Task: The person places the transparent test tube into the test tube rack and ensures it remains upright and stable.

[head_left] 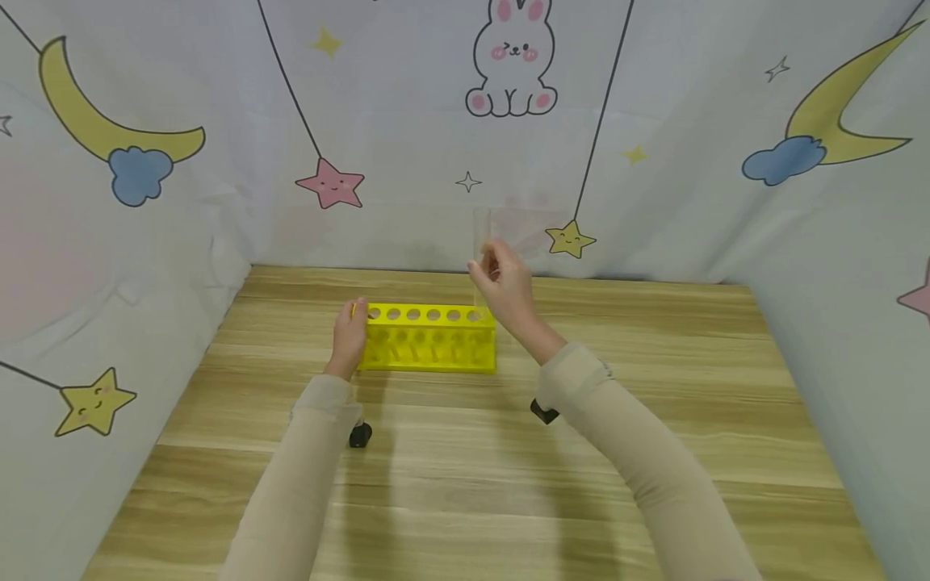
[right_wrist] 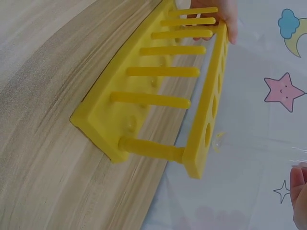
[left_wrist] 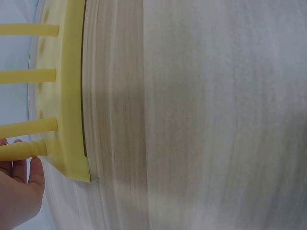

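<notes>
A yellow test tube rack point(head_left: 429, 359) stands upright on the wooden table, with a row of round holes along its top plate. My left hand point(head_left: 349, 335) grips the rack's left end; the left wrist view has its fingers around the end post point(left_wrist: 21, 151). In my right hand point(head_left: 506, 286) a clear test tube point(head_left: 482, 230) is pinched upright over the rack's right end. From the right wrist, the tube's rounded bottom point(right_wrist: 218, 142) shows just outside the end hole point(right_wrist: 208, 135), apart from the top plate. Only the fingertips of the right hand point(right_wrist: 299, 196) appear there.
The wood-grain table point(head_left: 450, 484) extends around the rack on all sides. A white cloth point(head_left: 407, 105) printed with moons, stars and a rabbit hangs behind and beside it. Small black devices point(head_left: 360, 435) sit at both wrists.
</notes>
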`<action>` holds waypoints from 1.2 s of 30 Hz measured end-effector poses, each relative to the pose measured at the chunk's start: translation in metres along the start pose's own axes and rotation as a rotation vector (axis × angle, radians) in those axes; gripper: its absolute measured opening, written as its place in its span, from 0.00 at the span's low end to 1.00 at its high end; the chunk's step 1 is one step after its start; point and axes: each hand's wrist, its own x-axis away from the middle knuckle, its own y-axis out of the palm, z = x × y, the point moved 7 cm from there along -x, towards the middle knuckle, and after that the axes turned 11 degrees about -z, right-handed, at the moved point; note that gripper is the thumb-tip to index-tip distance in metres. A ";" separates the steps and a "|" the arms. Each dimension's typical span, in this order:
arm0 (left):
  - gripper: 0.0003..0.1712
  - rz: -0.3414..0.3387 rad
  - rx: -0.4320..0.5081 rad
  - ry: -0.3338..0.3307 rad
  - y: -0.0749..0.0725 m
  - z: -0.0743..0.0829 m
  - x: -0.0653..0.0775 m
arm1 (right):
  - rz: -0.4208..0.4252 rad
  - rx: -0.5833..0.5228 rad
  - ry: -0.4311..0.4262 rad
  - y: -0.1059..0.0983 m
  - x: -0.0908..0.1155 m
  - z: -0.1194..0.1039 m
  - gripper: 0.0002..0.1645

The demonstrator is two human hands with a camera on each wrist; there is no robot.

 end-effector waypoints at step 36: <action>0.31 0.019 0.004 -0.013 0.000 -0.003 -0.002 | 0.018 0.043 0.005 0.015 0.002 0.008 0.11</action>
